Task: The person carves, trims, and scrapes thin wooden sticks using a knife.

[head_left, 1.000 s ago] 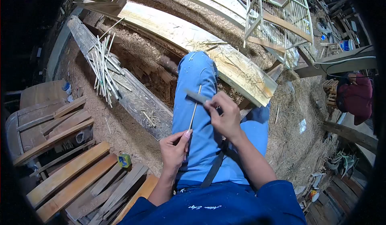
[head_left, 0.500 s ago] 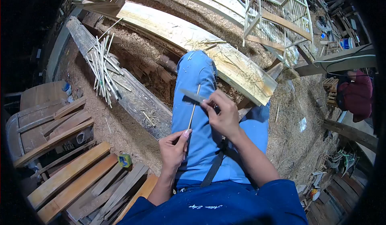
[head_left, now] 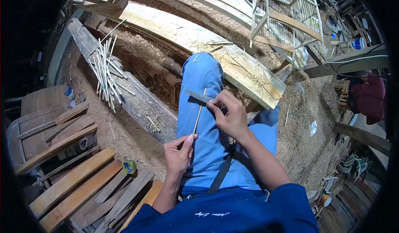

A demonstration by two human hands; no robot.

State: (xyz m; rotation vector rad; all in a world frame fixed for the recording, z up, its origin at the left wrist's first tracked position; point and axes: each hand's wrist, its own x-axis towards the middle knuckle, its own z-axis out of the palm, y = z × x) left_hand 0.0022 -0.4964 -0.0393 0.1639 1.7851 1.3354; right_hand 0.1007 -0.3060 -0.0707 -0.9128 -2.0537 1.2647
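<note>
My left hand [head_left: 178,153] pinches the lower end of a thin wooden stick [head_left: 198,117], which points up and away over my blue-trousered leg [head_left: 202,73]. In my right hand [head_left: 230,113] is a knife, its grey blade [head_left: 197,95] lying across the stick near the far end. The fingers hide the knife's handle. To the left, a pile of similar thin sticks [head_left: 107,73] rests on a weathered plank [head_left: 139,102].
A long pale board [head_left: 174,27] strewn with shavings runs beyond my knee. At the upper right stands a barred wooden cage [head_left: 286,18]. Lower left lie several boards [head_left: 77,183] and a yellow tape measure [head_left: 129,166]. A person in dark red [head_left: 368,97] is at the right.
The knife blade has shifted very slightly up along the stick. Both hands keep their grips and nearly the same places.
</note>
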